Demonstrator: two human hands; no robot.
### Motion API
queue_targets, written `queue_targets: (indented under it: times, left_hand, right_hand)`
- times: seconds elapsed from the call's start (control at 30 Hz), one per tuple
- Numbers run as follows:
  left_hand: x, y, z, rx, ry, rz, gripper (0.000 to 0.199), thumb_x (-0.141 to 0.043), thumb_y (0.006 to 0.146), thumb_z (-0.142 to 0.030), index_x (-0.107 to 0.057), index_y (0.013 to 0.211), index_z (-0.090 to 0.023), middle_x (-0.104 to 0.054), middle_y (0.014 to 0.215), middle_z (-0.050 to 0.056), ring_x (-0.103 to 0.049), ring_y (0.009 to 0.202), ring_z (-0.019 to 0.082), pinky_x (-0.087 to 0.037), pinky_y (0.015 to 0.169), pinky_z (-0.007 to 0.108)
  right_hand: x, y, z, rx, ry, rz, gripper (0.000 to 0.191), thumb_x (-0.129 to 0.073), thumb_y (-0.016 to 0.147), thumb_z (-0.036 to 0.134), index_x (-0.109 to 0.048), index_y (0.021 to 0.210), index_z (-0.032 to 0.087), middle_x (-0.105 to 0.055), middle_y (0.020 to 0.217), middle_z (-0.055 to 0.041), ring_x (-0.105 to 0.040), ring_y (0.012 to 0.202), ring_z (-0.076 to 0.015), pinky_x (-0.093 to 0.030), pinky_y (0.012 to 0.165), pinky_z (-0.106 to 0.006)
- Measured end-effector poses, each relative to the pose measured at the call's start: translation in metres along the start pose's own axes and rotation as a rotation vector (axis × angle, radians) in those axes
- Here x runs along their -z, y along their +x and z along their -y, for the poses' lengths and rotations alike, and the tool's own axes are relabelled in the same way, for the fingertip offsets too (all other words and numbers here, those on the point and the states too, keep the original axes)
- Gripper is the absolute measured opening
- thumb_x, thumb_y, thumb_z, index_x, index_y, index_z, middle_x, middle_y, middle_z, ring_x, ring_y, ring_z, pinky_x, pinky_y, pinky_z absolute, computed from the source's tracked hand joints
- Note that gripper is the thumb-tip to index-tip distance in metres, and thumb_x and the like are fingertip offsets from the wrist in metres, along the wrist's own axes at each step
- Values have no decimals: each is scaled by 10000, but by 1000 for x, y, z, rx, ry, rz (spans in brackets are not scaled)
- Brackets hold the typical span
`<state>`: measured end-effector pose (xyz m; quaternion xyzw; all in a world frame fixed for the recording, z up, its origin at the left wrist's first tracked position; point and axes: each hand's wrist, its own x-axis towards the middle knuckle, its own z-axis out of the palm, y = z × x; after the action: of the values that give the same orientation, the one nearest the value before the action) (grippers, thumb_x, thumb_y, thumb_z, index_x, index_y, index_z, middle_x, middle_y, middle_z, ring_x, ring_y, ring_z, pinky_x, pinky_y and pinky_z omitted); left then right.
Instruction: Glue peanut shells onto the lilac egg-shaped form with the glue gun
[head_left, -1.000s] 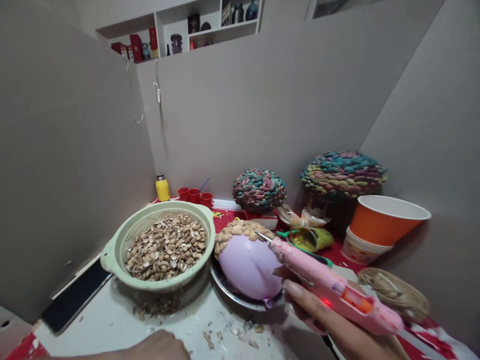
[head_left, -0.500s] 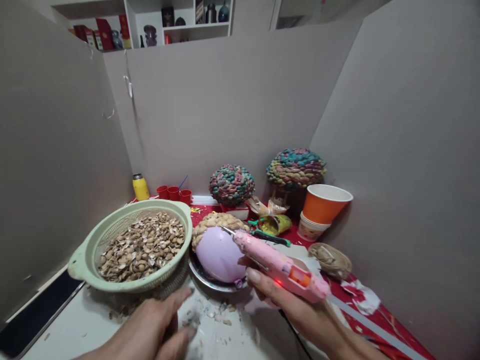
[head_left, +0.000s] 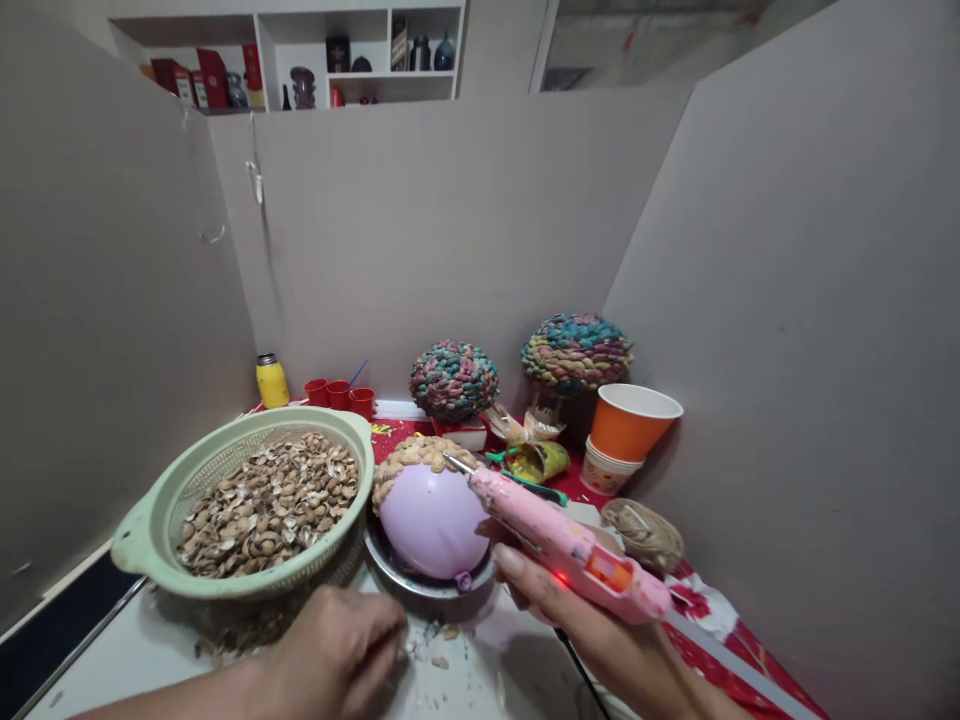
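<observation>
My right hand (head_left: 551, 590) is wrapped around a pink hot glue gun (head_left: 562, 535), its metal nozzle pointing left over a lilac balloon (head_left: 431, 525). A small red light glows on the gun. Tan nut shells (head_left: 416, 458) cover the balloon's far upper part, while its near side is bare. The balloon rests in a shallow metal bowl (head_left: 381, 558), knot toward me. Low over the white table, my left hand (head_left: 337, 645) has its fingers curled together near loose shell bits (head_left: 441, 661). Whatever those fingers may hold is hidden.
A green colander (head_left: 142, 530) full of nut shells (head_left: 274, 510) stands at left. Behind are a yellow bottle (head_left: 271, 382), red cups (head_left: 339, 393) and two colourful shell-covered domes (head_left: 454, 380) (head_left: 576, 352). Orange and white paper tubs (head_left: 634, 420) and a twine bundle (head_left: 643, 533) sit right.
My left hand has shifted slightly right, and its outstretched fingers have curled closed near the shell bits. The glue gun stays over the balloon in my right hand. The view has tilted slightly.
</observation>
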<state>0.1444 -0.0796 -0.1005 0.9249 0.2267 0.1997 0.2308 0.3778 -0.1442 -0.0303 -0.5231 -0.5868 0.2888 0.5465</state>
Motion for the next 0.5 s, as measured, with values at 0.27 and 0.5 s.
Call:
queue_targets:
  times: [0.27,0.5]
  left_hand:
    - [13,-14,-46,132,-732,203,535,-295,872,-718,-302,639,-237,-263,498,-79,-245,442,95,-212,435,246]
    - [21,1,-60,487,-1156,44,554,-525,804,-689,-399,576,-200,-434,429,-57,-285,351,44,-196,383,194]
  right_hand:
    - [-8,-2,6,-64,103,71,232,-648,819,498,-697,761,279,-585,599,-33,-563,538,-203,-486,474,-311]
    - [-12,-6,13,-105,114,116,256,-657,803,500,-715,928,284,-637,674,-56,-587,556,-221,-500,491,-334]
